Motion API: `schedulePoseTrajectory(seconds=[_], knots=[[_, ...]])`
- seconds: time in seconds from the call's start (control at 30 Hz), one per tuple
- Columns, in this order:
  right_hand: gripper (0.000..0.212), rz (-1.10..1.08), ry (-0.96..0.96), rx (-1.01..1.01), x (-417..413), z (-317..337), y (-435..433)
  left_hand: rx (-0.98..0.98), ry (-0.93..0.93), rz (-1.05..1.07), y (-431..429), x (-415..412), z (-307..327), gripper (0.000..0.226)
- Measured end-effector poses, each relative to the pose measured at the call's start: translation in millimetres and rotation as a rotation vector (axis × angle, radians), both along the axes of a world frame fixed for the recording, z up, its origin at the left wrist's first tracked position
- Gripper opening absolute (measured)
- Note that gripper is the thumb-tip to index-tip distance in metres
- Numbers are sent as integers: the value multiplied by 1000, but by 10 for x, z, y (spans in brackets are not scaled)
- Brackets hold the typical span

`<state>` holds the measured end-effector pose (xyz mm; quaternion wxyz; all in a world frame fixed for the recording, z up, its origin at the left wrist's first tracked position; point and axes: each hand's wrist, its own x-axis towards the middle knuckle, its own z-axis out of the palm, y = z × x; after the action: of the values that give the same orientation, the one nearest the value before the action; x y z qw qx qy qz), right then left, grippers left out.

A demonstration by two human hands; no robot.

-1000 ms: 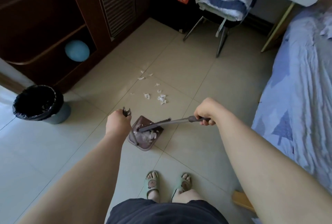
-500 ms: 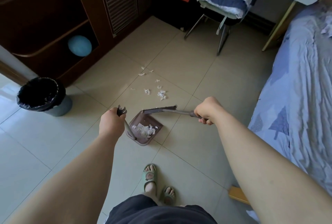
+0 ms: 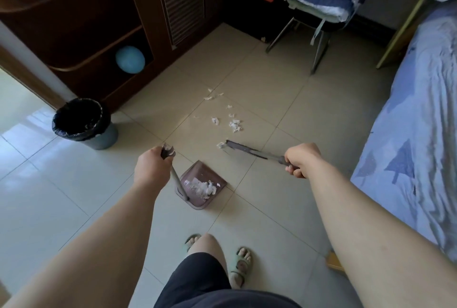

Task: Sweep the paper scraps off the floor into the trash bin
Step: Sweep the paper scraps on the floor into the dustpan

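White paper scraps (image 3: 233, 124) lie scattered on the beige tile floor ahead of me. My left hand (image 3: 152, 165) grips the upright handle of a purple dustpan (image 3: 201, 187), which sits on the floor and holds a heap of scraps. My right hand (image 3: 301, 158) grips the handle of a grey broom (image 3: 243, 148), whose head reaches out beyond the pan with one scrap at its tip. The trash bin (image 3: 84, 123), lined with a black bag, stands to the left by the doorway.
A dark wooden cabinet (image 3: 99, 18) with a blue balloon (image 3: 129, 59) on its low shelf fills the back left. A chair (image 3: 321, 8) piled with folded cloth stands at the back. A bed (image 3: 418, 134) with a blue sheet runs along the right. My sandalled feet (image 3: 241, 267) are below.
The broom head has lifted out of the dustpan and swung forward to the scraps on the floor. The dustpan has stayed down with its scraps.
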<state>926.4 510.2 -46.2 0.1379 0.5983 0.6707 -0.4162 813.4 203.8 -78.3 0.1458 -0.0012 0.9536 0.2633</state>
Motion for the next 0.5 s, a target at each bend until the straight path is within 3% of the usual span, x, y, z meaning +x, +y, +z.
schedulePoseTrajectory(seconds=[0.23,0.5], knots=[[15,-125,-5,-25,-148,-209,-396,8,-35,-26,-379,-210,72,15],[15,32,-155,-91,-226,-321,-1049,-13,-51,-62,-664,-486,45,15]])
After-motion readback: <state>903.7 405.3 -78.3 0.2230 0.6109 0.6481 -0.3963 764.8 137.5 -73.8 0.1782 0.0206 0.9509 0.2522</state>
